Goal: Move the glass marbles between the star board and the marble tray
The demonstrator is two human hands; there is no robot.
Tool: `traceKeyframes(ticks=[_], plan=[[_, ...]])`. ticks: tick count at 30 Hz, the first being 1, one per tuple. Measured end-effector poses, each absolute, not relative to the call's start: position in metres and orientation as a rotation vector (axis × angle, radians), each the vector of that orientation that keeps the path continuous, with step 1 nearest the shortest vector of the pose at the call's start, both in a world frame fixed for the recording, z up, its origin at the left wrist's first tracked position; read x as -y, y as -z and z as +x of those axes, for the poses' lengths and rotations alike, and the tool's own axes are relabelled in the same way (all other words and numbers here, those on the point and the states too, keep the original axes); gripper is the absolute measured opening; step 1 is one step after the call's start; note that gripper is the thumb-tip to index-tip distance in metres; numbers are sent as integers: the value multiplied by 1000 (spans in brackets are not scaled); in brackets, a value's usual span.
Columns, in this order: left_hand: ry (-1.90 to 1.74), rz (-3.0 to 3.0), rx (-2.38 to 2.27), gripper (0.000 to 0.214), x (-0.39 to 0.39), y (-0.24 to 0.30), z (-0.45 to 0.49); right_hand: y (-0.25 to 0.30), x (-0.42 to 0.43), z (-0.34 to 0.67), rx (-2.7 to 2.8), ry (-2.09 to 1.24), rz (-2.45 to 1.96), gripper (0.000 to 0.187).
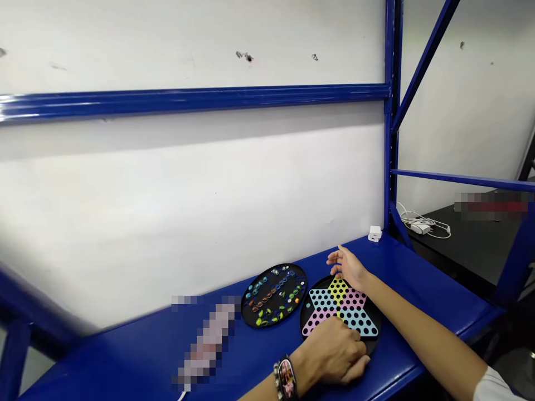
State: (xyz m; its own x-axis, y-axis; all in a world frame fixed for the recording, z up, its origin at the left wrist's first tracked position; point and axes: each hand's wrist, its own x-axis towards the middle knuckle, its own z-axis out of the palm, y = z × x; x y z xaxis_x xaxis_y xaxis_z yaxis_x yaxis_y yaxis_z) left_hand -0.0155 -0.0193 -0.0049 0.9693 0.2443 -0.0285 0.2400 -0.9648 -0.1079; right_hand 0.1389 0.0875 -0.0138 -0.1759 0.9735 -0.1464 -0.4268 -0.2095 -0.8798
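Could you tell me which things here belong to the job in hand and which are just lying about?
Part of the job:
- left hand
- right hand
- star-patterned Chinese checkers board
- round black board of coloured marbles

Lying about:
- white plug adapter
- white charger and cable
- blurred object, too blurred to name

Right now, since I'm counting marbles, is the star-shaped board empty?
Looks empty: the Chinese checkers board shows bare holes, though the left hand hides part of it.
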Motion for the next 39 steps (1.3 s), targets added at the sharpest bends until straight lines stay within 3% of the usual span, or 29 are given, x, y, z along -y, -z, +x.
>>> traceKeyframes(ticks=[6, 11, 16, 27, 39], plan=[[119, -3089, 506, 23, 9, -2, -24, 10, -85, 136, 924, -1654, -875, 43], [459, -2870, 1160, 37, -35, -34, -30, 10, -79, 133, 1088, -1871, -786, 44], [373, -2619, 1491, 39, -73, -37, -29, 16, -77, 128, 1123, -2008, -704, 34], [644, -2758, 1349, 34, -75, -15, -35, 8, -73, 128, 945, -1985, -686, 16], [968, -2867, 1397, 26, -78, -5, -36, 20, -80, 133, 1021, -1984, -636, 23]])
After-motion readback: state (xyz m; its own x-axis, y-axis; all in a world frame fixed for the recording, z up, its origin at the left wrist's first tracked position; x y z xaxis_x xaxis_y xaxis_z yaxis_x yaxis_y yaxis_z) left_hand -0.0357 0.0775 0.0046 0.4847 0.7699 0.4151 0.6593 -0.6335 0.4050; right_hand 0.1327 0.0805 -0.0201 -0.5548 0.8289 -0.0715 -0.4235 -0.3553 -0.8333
